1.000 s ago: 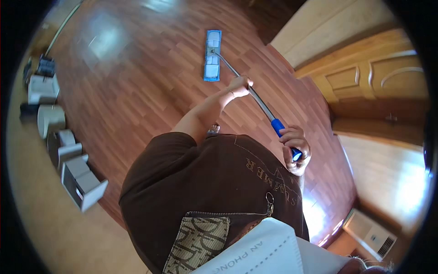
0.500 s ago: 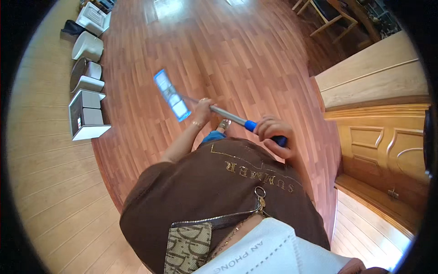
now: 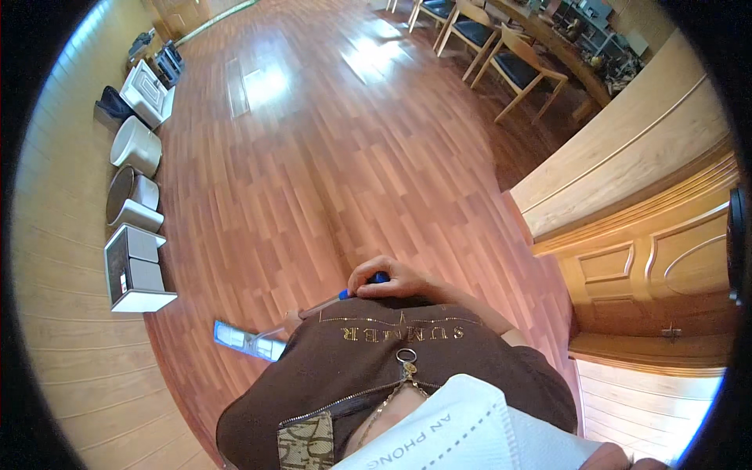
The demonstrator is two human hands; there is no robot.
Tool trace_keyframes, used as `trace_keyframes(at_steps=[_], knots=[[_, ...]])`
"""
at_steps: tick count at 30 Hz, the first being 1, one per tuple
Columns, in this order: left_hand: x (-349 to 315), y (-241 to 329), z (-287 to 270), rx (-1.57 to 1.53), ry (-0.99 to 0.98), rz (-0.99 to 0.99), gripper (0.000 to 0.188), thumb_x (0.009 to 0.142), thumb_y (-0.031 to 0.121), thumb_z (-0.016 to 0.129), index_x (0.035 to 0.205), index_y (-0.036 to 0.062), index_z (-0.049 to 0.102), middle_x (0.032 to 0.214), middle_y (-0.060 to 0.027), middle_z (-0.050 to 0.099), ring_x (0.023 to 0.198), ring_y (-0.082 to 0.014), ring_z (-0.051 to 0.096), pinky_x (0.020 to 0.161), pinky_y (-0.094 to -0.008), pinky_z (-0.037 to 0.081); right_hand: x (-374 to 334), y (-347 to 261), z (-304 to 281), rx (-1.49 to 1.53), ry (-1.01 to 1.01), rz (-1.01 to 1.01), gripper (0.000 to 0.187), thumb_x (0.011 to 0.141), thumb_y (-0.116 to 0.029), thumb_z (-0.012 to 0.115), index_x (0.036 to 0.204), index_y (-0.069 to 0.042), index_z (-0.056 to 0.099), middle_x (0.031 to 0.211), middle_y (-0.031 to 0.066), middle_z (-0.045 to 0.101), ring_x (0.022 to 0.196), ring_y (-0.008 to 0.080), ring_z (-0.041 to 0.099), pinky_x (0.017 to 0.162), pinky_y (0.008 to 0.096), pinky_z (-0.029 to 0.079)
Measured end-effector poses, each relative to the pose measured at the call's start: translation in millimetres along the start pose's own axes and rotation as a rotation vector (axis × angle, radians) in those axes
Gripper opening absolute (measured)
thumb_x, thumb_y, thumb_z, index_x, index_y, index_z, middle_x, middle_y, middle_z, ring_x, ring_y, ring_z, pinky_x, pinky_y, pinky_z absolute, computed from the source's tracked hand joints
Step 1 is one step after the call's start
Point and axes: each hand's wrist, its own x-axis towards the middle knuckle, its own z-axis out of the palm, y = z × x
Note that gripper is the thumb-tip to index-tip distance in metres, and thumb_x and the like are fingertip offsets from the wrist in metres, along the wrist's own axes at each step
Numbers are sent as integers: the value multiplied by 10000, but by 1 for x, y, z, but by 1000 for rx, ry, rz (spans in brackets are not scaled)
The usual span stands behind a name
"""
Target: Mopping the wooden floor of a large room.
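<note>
I hold a flat mop with a silver pole and a blue grip, slanting across the front of my brown shirt. Its flat rectangular head (image 3: 230,335), white with blue edges, is low on the left, over the wood-look floor. My right hand (image 3: 394,276) is closed around the blue grip at the pole's upper end. My left hand (image 3: 293,319) is farther down the pole, closed on it near the head; the shirt hides most of that hand and its forearm.
Along the left wall stand a white-and-grey box unit (image 3: 143,270), rounded white containers (image 3: 136,147) and a white panelled piece (image 3: 147,90). Wooden chairs (image 3: 518,69) line a long table at the far right. A cream wall end (image 3: 619,149) and wooden door (image 3: 627,266) flank my right.
The mop and both hands have moved closer to my body, the head swinging down and left. My view has tilted up, showing more of the far floor and chairs.
</note>
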Motion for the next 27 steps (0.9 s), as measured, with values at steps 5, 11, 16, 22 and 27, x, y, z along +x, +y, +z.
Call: trace_keyframes(at_steps=[5, 11, 16, 22, 27], knots=[[19, 40, -8, 85, -126, 118, 209, 780, 224, 653, 877, 43, 686, 847, -197, 623, 856, -379, 592, 738, -462, 453, 18, -22, -21, 11, 185, -75, 190, 860, -180, 661, 885, 8, 675, 785, 66, 654, 765, 117, 590, 687, 287, 462], [45, 32, -63, 233, -304, 224, 222, 771, 214, 652, 915, 50, 696, 878, -191, 633, 886, -372, 599, 765, -458, 463, 40, -70, -5, -163, 381, -87, 119, 847, -95, 644, 849, 21, 674, 792, 93, 664, 762, 136, 617, 699, 286, 481], [106, 126, -38, 265, -348, 423, 223, 684, 135, 667, 902, 126, 715, 918, -160, 644, 950, -337, 604, 824, -452, 488, 20, -94, -8, -243, 658, -377, 106, 761, -43, 626, 679, -3, 574, 649, 113, 611, 685, 271, 632, 666, 401, 499], [134, 235, 31, 144, -550, 731, 158, 658, 252, 725, 736, 123, 676, 816, -148, 645, 874, -366, 610, 724, -481, 492, -36, -111, 3, -505, 917, -497, 240, 725, -244, 676, 653, -35, 582, 624, 109, 629, 605, 276, 643, 582, 373, 481], [135, 314, 111, 106, -578, 982, 225, 711, 256, 633, 603, 82, 541, 615, -186, 562, 624, -383, 577, 530, -475, 423, -80, -126, 8, -728, 1016, -369, 296, 702, -316, 710, 651, -45, 603, 641, 94, 627, 637, 288, 656, 604, 361, 496]])
